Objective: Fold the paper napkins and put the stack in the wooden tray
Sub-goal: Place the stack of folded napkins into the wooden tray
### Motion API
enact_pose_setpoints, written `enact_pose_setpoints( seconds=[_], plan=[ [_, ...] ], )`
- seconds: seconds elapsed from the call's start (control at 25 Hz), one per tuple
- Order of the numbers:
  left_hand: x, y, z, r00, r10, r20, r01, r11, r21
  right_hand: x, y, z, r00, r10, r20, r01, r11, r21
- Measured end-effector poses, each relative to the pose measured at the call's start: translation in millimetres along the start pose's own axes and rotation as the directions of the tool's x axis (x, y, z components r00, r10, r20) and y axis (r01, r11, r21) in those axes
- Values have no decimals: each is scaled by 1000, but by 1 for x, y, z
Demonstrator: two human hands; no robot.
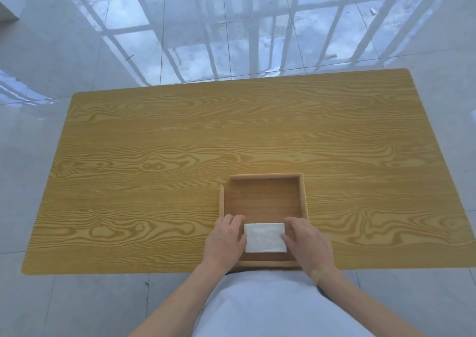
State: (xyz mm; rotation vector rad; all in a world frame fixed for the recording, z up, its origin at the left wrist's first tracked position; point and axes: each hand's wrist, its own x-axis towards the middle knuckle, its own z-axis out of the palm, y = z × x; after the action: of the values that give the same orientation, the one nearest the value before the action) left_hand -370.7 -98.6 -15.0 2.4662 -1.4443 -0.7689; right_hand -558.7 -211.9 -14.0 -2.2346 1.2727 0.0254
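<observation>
A: Near the front edge of the yellow-brown wood-grain surface [180,143], a square, shallow, light wooden tray [303,197] sits just ahead of the person's body. Inside it, at the near half, lies the white rectangular stack of folded paper napkins [265,237].

B: Hand states?

A: Left hand [225,241] flanks the stack's left short edge, fingers curled around its far corner, thumb side against the paper. Right hand [306,244] mirrors it on the right short edge, thumb resting at the stack's near-right side, fingers bent over the far corner. Both are closed lightly on the stack from opposite ends. Whether the stack is fully resting on the tray floor or slightly lifted, I cannot tell.

B: Why that hold?

A: Judgement: a two-sided pinch keeps loose folded sheets squared and stops the top layers from sliding or fanning while the stack is being seated.

B: Tray contents otherwise?

A: Far half of the tray floor is bare wood; nothing but the stack is in it. The tray's far-left corner is cut away, leaving a gap in the wall. No other napkins show on the surface.

B: Progress?

A: Judgement: folding looks finished; only release and perhaps a final straightening remain.
</observation>
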Motion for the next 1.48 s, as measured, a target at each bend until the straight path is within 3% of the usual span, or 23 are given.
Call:
enact_pose_setpoints(
  seconds=[0.08,0.12,0.24,0.4,1.48],
  plan=[
    [-1,-7,-3,991,136,-13,-133,981,142,-3,7,-2,983,-184,7,183,968,-170],
    [0,-10,-3,986,161,32,-164,966,197,-3,10,-1,977,-209,54,215,948,-234],
    [5,-14,0,971,155,179,-203,936,289,0,17,3,975,-109,192,171,925,-341],
    [6,-17,5,965,164,203,-228,907,355,6,16,14,970,-78,232,171,895,-412],
    [12,-19,10,981,138,134,-180,904,388,12,15,19,984,-69,162,129,911,-391]
  ],
)
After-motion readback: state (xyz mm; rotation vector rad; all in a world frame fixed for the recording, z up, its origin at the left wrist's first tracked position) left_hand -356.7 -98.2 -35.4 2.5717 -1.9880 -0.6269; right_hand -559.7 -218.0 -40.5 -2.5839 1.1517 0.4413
